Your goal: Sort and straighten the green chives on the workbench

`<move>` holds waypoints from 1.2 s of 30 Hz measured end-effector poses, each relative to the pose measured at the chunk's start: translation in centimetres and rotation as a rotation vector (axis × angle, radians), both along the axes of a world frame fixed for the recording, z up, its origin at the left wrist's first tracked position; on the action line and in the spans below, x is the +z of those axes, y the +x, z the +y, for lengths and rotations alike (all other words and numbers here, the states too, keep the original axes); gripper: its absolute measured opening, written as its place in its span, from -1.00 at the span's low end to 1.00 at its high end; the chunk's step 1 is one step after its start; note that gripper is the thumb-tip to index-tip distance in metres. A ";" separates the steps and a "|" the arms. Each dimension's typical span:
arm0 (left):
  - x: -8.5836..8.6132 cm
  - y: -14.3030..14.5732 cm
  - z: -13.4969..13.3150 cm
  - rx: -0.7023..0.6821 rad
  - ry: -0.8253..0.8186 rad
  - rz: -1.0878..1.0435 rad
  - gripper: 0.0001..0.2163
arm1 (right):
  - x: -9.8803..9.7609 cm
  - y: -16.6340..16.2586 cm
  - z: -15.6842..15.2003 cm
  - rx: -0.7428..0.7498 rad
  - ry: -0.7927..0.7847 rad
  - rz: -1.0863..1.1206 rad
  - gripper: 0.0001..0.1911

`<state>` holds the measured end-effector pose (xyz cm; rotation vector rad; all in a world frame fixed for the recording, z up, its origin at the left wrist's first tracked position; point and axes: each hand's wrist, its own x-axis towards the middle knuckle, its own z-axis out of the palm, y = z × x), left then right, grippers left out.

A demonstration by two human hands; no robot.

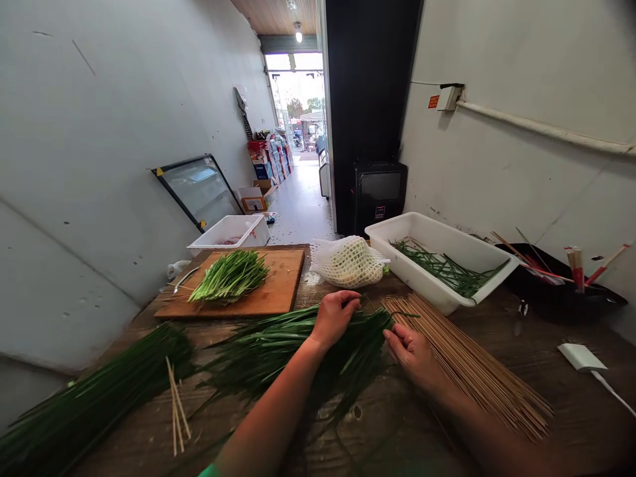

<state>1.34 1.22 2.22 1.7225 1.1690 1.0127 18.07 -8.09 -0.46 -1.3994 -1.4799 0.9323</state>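
Note:
A loose pile of long garlic chives (278, 341) lies across the wooden table in front of me. My left hand (336, 319) is closed in a pinch above its right part, with a thin leaf at the fingertips. Close by, at the pile's right end, my right hand (410, 348) pinches the leaf tips between thumb and fingers; exactly how many leaves is hidden. Bamboo skewers (472, 364) lie in a wide bundle beside and partly beyond my right hand. Several short loose sticks (176, 404) rest to the left of the pile.
A cutting board (283, 285) carries cut green stems (231, 275). Another chive bundle (109, 384) lies at left. A foam-netted item (350, 262) and a white tub (442, 248) with chives stand behind. At right are a black tray (561, 298) and a white adapter (581, 356).

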 end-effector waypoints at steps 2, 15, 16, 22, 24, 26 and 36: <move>-0.2 0.0 0.1 -0.006 -0.032 -0.021 -0.84 | -0.1 0.0 0.0 0.004 -0.005 0.005 -0.58; -0.2 0.3 0.1 0.012 -0.042 -0.166 -0.88 | 0.3 -0.1 -0.1 0.027 -0.017 0.009 -0.61; -0.1 0.3 0.1 0.009 -0.044 -0.172 -0.87 | 0.3 -0.1 -0.1 0.032 -0.022 0.018 -0.61; 0.0 0.3 -0.1 -0.009 -0.006 -0.138 -0.88 | -0.1 0.0 0.0 0.026 -0.010 0.003 -0.61; 0.1 0.3 -0.2 -0.001 0.000 -0.128 -0.88 | -0.2 0.0 0.1 0.021 -0.002 -0.018 -0.61; 0.2 0.3 -0.3 0.004 0.000 -0.119 -0.89 | -0.3 0.0 0.1 0.016 0.003 -0.031 -0.61; 0.1 0.3 -0.4 0.056 0.197 0.009 -0.91 | -0.3 0.0 0.1 0.013 0.020 -0.026 -0.60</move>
